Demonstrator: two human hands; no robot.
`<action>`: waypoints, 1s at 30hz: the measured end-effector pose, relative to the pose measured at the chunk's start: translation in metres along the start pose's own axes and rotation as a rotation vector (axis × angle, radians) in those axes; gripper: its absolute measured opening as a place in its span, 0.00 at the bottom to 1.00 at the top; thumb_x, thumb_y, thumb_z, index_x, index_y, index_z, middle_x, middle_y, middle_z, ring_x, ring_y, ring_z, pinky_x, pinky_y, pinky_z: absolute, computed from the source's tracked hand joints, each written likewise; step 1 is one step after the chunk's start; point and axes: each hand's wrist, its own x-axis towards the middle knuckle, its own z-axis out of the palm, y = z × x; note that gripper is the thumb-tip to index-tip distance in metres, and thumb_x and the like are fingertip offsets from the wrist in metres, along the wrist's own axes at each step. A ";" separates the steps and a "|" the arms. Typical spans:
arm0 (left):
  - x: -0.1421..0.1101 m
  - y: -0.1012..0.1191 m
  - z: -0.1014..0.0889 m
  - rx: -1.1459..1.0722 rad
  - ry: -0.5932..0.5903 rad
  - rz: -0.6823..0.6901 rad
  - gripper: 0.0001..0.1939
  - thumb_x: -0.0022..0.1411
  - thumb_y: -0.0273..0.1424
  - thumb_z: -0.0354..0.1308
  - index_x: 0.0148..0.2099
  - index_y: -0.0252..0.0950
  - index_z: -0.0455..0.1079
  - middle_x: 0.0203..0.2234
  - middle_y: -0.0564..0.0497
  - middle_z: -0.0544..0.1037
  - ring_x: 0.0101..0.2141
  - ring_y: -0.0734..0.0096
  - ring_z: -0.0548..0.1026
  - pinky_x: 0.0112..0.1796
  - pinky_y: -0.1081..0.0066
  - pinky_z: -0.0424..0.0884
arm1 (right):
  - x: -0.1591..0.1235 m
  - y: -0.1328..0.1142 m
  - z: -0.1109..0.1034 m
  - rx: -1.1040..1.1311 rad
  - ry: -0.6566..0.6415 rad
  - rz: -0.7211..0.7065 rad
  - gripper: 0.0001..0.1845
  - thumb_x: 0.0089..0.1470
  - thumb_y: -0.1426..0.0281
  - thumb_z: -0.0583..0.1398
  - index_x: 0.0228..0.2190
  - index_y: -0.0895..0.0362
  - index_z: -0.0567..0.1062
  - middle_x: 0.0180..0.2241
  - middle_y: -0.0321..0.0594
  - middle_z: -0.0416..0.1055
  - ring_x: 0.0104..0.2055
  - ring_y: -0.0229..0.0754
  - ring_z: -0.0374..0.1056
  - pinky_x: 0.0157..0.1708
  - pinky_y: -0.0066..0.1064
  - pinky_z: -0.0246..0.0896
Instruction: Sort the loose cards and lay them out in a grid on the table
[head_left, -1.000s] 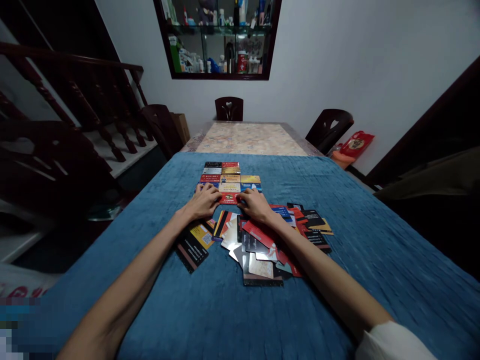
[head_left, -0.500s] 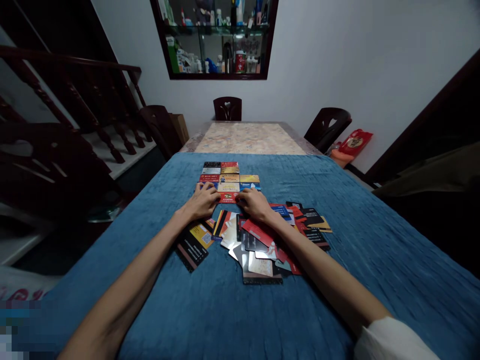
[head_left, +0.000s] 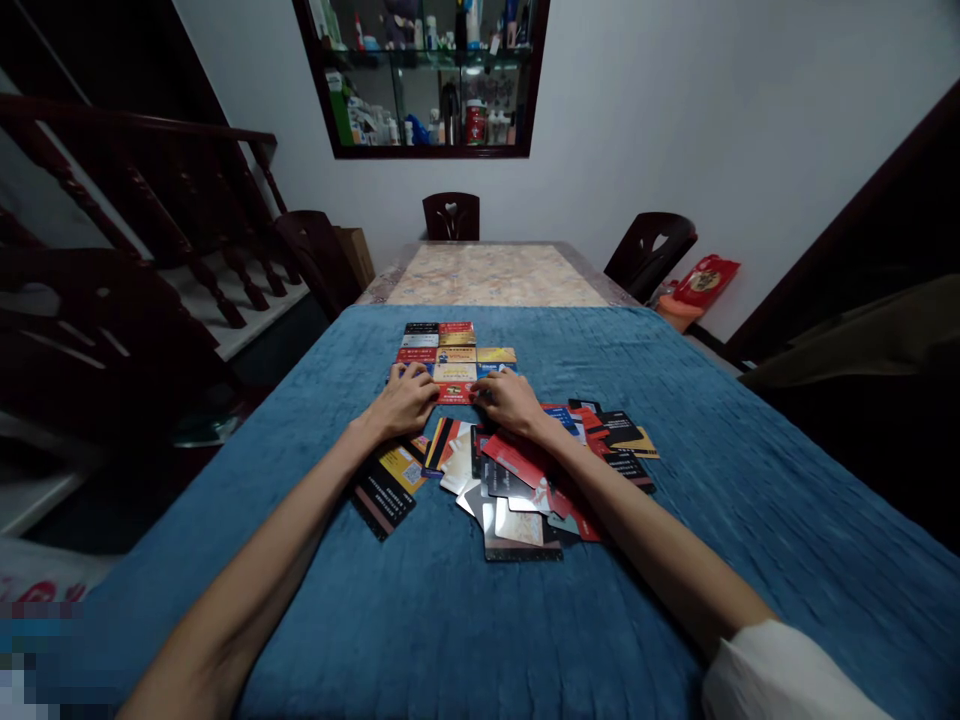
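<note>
A red card (head_left: 454, 393) lies face up at the near end of a block of flat cards laid edge to edge. My left hand (head_left: 405, 402) rests over the block's near left corner, fingers bent, its thumb side at the red card's left edge. At that card's right edge are the closed fingertips of my right hand (head_left: 508, 402). A cream card (head_left: 454, 373) adjoins the red one on the far side. Part of a blue card (head_left: 491, 370) shows beyond my right fingers. What lies under both palms is hidden.
Under my right forearm spreads a loose pile of overlapping cards (head_left: 514, 528). A black card (head_left: 384, 505) and a yellow card (head_left: 401, 466) lie beside my left forearm. The blue cloth (head_left: 360, 620) covers the near table; chairs, including one chair (head_left: 649, 250), stand around it.
The view has shifted slightly, and everything sits a little further left. Both hands stay at the red card; my right fingertips have barely moved. The laid-out cards look unchanged.
</note>
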 end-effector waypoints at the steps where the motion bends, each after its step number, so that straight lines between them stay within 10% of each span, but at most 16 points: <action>1: 0.000 0.000 0.000 0.004 0.001 0.000 0.12 0.67 0.31 0.49 0.42 0.35 0.74 0.40 0.41 0.78 0.49 0.51 0.66 0.49 0.47 0.59 | 0.000 0.000 -0.001 0.002 0.005 0.000 0.17 0.63 0.64 0.55 0.49 0.51 0.78 0.48 0.44 0.76 0.49 0.51 0.66 0.43 0.37 0.58; 16: 0.010 0.021 -0.015 -0.027 0.086 0.020 0.12 0.64 0.30 0.51 0.45 0.36 0.74 0.44 0.41 0.78 0.53 0.47 0.66 0.51 0.43 0.57 | -0.010 -0.002 -0.049 0.071 0.257 -0.057 0.14 0.62 0.69 0.55 0.43 0.53 0.80 0.42 0.43 0.78 0.47 0.50 0.64 0.43 0.38 0.55; 30: 0.022 0.069 -0.033 -0.108 0.114 0.148 0.11 0.65 0.29 0.53 0.47 0.37 0.73 0.46 0.43 0.78 0.54 0.50 0.66 0.53 0.46 0.55 | -0.098 0.089 -0.042 0.029 0.317 -0.089 0.11 0.60 0.70 0.58 0.37 0.54 0.82 0.36 0.44 0.79 0.42 0.49 0.65 0.41 0.38 0.60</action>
